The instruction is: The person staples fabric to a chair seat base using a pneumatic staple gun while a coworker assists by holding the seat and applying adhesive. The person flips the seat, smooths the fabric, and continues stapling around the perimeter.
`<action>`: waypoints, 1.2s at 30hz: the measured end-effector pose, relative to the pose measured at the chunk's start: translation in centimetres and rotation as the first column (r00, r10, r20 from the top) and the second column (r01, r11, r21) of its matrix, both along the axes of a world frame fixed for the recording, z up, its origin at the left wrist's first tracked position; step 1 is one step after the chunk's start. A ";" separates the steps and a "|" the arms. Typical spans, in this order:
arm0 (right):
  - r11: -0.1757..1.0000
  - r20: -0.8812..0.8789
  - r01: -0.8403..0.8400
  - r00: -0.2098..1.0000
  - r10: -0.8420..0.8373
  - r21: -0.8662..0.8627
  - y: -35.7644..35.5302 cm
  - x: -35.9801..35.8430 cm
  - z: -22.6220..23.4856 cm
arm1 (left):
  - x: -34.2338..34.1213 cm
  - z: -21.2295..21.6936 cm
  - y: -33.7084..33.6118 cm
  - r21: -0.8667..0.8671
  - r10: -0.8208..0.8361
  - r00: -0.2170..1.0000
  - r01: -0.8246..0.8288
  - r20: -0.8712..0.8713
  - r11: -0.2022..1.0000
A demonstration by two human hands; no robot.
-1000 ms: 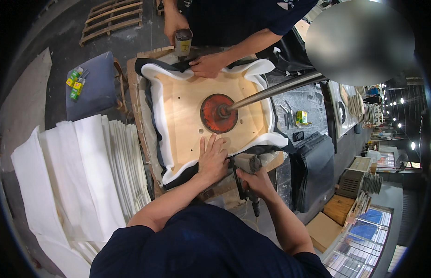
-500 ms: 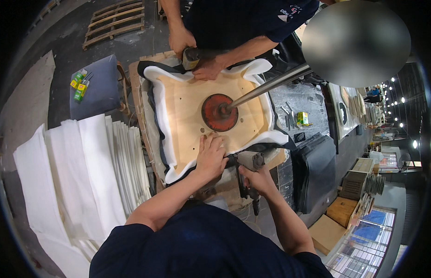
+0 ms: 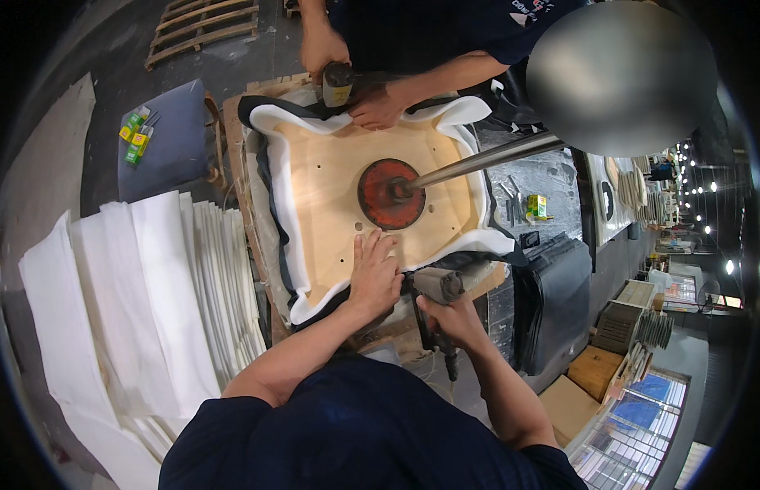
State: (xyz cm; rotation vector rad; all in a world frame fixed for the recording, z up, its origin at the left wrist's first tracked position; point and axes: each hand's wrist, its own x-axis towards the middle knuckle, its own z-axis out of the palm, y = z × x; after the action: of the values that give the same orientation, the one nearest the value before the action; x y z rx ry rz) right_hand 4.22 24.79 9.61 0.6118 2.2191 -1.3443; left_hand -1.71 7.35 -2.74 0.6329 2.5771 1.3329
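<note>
A pale wooden seat panel (image 3: 323,212) lies face up, its rim wrapped in white padding (image 3: 284,204) and a black cover (image 3: 274,184). My left hand (image 3: 373,273) rests on its near edge, fingers stretched flat over the padding onto the wood. In my right hand (image 3: 455,320) is a staple gun (image 3: 437,286), its nose at the near edge beside my left hand. Across the panel, a co-worker's hand (image 3: 321,51) grips another staple gun (image 3: 337,84). That person's other hand (image 3: 376,110) presses the far edge. A red disc (image 3: 390,194) with a metal rod (image 3: 486,159) sits on the panel's middle.
White padding sheets (image 3: 164,286) stand stacked at the left. A blue-grey cushioned chair (image 3: 164,163) holds small green-yellow boxes (image 3: 135,147). To the right are black sheets (image 3: 551,294) and a plastic-covered surface (image 3: 551,180) with staple strips. The rod slants across towards the upper right.
The co-worker's staple gun has drawn slightly back from the far edge. My hands keep nearly the same places on the panel; the whole view has shifted a little.
</note>
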 end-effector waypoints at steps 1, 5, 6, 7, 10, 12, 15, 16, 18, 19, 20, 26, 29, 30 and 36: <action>1.000 0.002 0.003 1.000 -0.003 -0.006 -0.2 -0.2 0.4 | -0.2 0.1 -0.1 -0.021 -0.014 1.000 0.015 0.020 1.000; 0.999 0.019 -0.031 0.999 0.030 0.030 -0.7 -0.6 1.0 | -0.1 0.1 -0.3 0.006 -0.011 1.000 0.011 0.025 1.000; 0.997 0.025 -0.052 0.998 0.050 0.054 -0.7 -0.7 1.0 | -0.1 0.1 -0.3 0.011 -0.009 1.000 0.008 0.027 1.000; 0.999 0.035 -0.035 0.999 0.034 0.038 -0.8 -0.8 1.0 | 0.0 0.1 -0.3 0.016 -0.006 1.000 0.005 0.029 1.000; 0.997 -0.008 -0.043 0.999 0.044 0.058 -0.8 -0.7 0.3 | 0.1 0.0 -0.3 0.026 -0.011 1.000 0.010 0.017 1.000; 0.984 -0.117 -0.107 0.985 0.124 0.142 -0.4 -0.3 -1.1 | 0.1 -0.1 -0.4 0.041 -0.024 0.999 0.026 -0.042 0.999; 0.984 -0.174 -0.099 0.977 0.125 0.151 -0.6 -0.3 -1.7 | -0.5 0.0 -1.1 0.038 -0.068 0.993 0.072 -0.095 0.997; 0.990 -0.146 -0.074 0.985 0.092 0.120 -0.9 -0.6 -1.4 | -0.8 0.2 -1.4 0.031 -0.086 0.990 0.090 -0.109 0.995; 0.998 0.069 0.056 0.996 -0.056 0.001 -0.8 -1.0 -0.1 | 0.0 2.5 -2.4 -0.067 -0.084 0.996 0.082 -0.022 0.994; 0.992 0.058 0.125 0.991 -0.123 -0.026 -0.6 -0.6 -0.1 | 0.5 3.6 -2.8 -0.114 -0.074 0.997 0.076 0.022 0.991; 0.980 0.048 0.192 0.981 -0.190 -0.055 -0.2 0.1 -0.3 | 0.7 3.5 -2.7 -0.143 -0.054 0.998 0.056 0.015 0.988; 0.963 0.024 0.218 0.976 -0.217 -0.161 -1.1 0.8 0.6 | 0.9 1.1 -2.3 -0.239 0.028 1.000 -0.027 0.003 0.971; 0.971 0.060 0.177 0.984 -0.169 -0.158 -0.9 0.8 -0.1 | 0.7 0.7 -2.1 -0.264 0.016 1.000 -0.013 0.010 0.965; 0.977 0.079 0.152 0.987 -0.141 -0.149 -1.0 0.6 -0.2 | 0.6 0.7 -2.1 -0.265 0.016 1.000 -0.008 0.026 0.964; 0.994 0.100 0.071 0.993 -0.063 -0.079 -1.6 -0.4 -0.1 | 0.6 1.0 -2.3 -0.222 0.031 0.996 -0.011 0.084 0.975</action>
State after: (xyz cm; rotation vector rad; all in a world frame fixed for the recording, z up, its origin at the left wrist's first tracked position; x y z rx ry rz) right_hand 3.78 23.16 9.49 0.7115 2.0715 -1.4014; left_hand -1.08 5.01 -1.70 0.4986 2.6173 1.0321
